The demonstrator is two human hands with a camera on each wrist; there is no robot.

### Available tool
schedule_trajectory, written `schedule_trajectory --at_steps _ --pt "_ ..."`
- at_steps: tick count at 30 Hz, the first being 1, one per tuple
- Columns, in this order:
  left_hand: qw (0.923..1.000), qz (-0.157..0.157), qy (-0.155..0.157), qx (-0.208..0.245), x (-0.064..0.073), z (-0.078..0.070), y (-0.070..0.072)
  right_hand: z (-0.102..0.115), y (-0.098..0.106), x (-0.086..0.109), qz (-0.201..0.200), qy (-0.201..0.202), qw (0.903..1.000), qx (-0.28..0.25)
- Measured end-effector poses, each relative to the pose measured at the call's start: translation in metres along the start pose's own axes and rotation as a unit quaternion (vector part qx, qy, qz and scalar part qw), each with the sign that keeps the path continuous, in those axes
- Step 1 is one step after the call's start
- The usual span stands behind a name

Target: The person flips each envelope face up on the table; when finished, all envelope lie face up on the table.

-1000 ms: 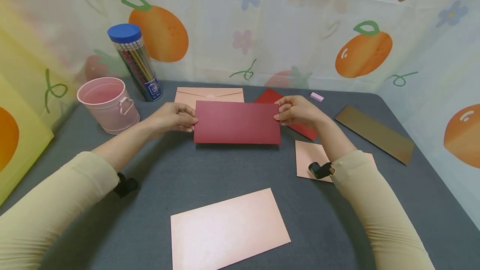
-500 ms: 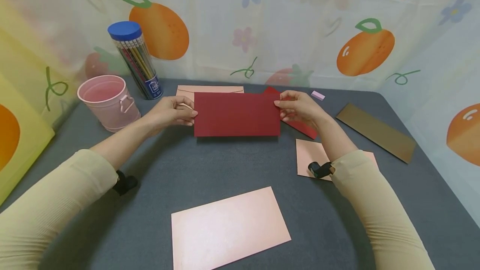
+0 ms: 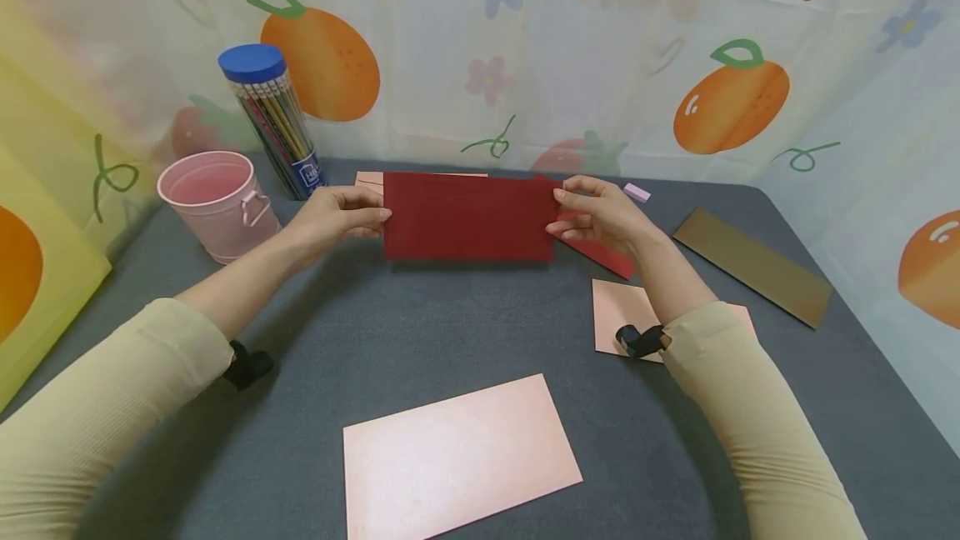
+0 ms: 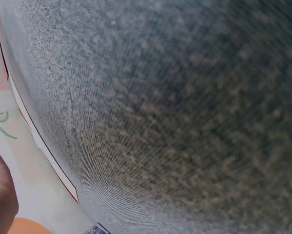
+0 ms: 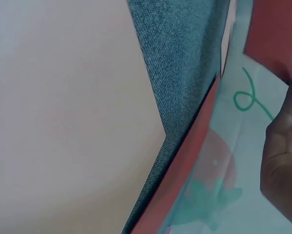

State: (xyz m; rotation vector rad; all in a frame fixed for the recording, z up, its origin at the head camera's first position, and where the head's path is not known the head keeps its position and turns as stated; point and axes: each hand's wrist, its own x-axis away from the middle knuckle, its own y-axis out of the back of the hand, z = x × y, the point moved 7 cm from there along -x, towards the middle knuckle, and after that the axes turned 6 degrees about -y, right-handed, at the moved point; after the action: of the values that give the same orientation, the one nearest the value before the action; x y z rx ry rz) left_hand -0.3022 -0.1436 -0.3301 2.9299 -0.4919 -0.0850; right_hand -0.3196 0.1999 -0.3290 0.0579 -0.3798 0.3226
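In the head view, a plain dark red envelope [image 3: 468, 217] is held up level above the far middle of the table, its broad face toward me. My left hand [image 3: 336, 217] pinches its left edge, thumb in front. At the right edge, my right hand [image 3: 597, 211] pinches it between thumb and fingers. Part of that red envelope also shows at the top right of the right wrist view, beside the right hand [image 5: 284, 165]. Behind it, a pink envelope [image 3: 368, 179] lies mostly hidden. A brighter red envelope [image 3: 603, 255] lies partly under the right hand.
A pink envelope [image 3: 461, 457] lies in front, another pink one [image 3: 618, 315] under the right forearm. A brown-gold envelope [image 3: 753, 269] lies at right, near a small pink eraser-like block [image 3: 637, 192]. A pink bucket [image 3: 217, 219] and a blue-lidded pencil tub [image 3: 273, 123] stand back left.
Both hands have raised the dark red envelope and shifted it slightly left and away, so it covers more of the pink envelope behind. Its face looks darker. The other things have stayed put.
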Motion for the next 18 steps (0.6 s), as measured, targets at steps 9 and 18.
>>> schedule_trajectory --at_steps 9,18 --pt "0.9993 -0.025 -0.026 0.004 0.0014 -0.0042 0.006 0.0015 -0.0008 0.0005 0.036 0.017 0.9981 -0.048" --pt "0.999 -0.023 -0.019 -0.032 0.0018 -0.0028 0.0058 -0.0042 -0.0015 -0.0047 0.012 0.0 0.9961 -0.088"
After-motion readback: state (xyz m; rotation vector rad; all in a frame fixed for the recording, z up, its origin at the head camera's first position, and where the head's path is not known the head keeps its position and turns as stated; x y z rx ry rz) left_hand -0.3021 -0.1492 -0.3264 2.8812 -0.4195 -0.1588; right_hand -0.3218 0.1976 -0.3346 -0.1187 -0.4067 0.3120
